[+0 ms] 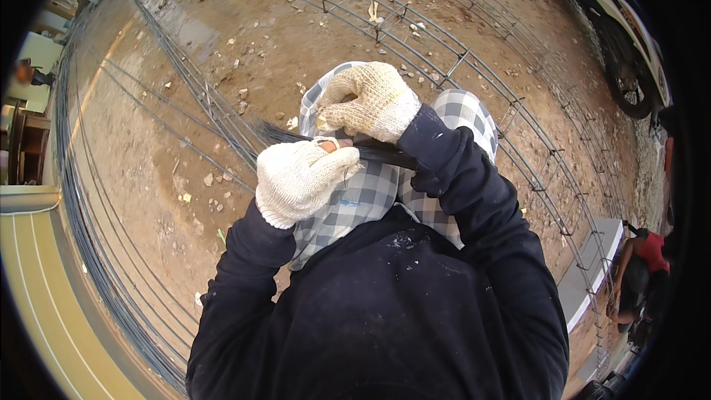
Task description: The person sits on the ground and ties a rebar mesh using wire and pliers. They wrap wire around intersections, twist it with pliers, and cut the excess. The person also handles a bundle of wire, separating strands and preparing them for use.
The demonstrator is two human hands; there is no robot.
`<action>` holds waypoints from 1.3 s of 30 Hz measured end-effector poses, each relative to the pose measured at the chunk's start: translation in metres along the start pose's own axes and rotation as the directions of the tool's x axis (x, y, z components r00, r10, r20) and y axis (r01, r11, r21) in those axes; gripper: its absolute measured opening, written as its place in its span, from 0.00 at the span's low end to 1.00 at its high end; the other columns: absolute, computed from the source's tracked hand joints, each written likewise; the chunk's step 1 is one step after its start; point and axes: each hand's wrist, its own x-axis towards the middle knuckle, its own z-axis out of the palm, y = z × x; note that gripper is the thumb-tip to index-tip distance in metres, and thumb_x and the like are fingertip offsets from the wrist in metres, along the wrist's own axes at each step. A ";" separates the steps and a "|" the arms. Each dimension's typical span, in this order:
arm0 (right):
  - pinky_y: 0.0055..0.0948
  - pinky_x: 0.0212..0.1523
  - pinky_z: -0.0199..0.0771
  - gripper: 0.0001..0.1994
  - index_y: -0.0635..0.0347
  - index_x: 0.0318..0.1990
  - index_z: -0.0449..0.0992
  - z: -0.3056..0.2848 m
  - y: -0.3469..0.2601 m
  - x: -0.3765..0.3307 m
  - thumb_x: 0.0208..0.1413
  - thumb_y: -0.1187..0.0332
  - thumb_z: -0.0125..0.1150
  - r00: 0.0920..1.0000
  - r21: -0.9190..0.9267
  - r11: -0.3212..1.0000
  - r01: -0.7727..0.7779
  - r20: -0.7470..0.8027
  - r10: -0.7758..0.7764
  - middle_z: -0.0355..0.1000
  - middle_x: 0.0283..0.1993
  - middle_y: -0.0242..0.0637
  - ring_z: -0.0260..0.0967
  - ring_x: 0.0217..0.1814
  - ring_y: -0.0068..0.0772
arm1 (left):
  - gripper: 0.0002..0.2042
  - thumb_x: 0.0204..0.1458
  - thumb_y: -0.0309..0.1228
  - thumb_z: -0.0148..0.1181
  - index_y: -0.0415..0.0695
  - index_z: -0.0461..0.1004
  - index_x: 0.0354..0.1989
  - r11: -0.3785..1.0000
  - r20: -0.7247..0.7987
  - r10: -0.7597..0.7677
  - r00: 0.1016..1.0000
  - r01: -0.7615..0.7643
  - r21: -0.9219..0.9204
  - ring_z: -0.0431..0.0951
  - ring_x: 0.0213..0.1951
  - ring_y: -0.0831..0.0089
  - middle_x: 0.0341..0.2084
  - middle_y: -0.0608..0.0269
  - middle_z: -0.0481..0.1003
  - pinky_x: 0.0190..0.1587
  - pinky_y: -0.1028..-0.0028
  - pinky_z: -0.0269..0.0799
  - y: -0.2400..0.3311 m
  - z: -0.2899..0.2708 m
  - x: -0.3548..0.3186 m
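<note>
Dark sweatshirt (400, 304), black strands (381, 153) (ends splayed)

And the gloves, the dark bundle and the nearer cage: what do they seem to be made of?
Gloves: matte cream knit, perhaps cotton; stitches show. Dark bundle: dull black, probably metal wire; fine strands fan out. Cage: dull gray, likely steel; slim bars.

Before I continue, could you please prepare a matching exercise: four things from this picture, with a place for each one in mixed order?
Things:
1. black bundle of thin strands
2. long grey steel-bar cage
3. grey-and-white checked cloth trousers
4. round black motorcycle wheel

Places:
A. covering the person's legs
B. near the picture's upper right edge
C. in the white-knit-gloved left hand
D. stretching across the brown earth ground

Pairs: 1-C, 2-D, 3-A, 4-B
</note>
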 end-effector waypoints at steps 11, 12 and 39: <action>0.31 0.43 0.77 0.12 0.62 0.48 0.79 0.018 0.008 -0.068 0.58 0.70 0.60 0.929 -0.022 0.993 0.114 -0.353 -0.115 0.80 0.41 0.42 0.79 0.41 0.37 | 0.12 0.45 0.44 0.67 0.50 0.80 0.30 0.970 0.185 -0.189 0.964 0.153 0.191 0.78 0.25 0.64 0.22 0.64 0.76 0.26 0.69 0.72 -0.027 -0.003 0.039; 0.32 0.40 0.77 0.12 0.60 0.48 0.79 0.024 0.009 -0.068 0.58 0.69 0.59 0.904 -0.077 0.987 0.140 -0.396 -0.159 0.79 0.38 0.44 0.79 0.37 0.42 | 0.12 0.45 0.44 0.67 0.50 0.80 0.29 0.963 0.205 -0.247 0.947 0.217 0.157 0.78 0.25 0.64 0.21 0.63 0.75 0.27 0.68 0.72 -0.026 -0.005 0.041; 0.33 0.35 0.75 0.10 0.60 0.40 0.81 0.027 0.019 -0.049 0.57 0.64 0.62 0.947 0.021 0.998 -0.051 -0.317 0.055 0.77 0.29 0.40 0.76 0.31 0.38 | 0.19 0.63 0.43 0.55 0.36 0.75 0.43 -0.315 0.485 -0.872 -0.058 0.825 -0.469 0.76 0.22 0.80 0.27 0.62 0.77 0.22 0.86 0.66 0.045 -0.024 -0.066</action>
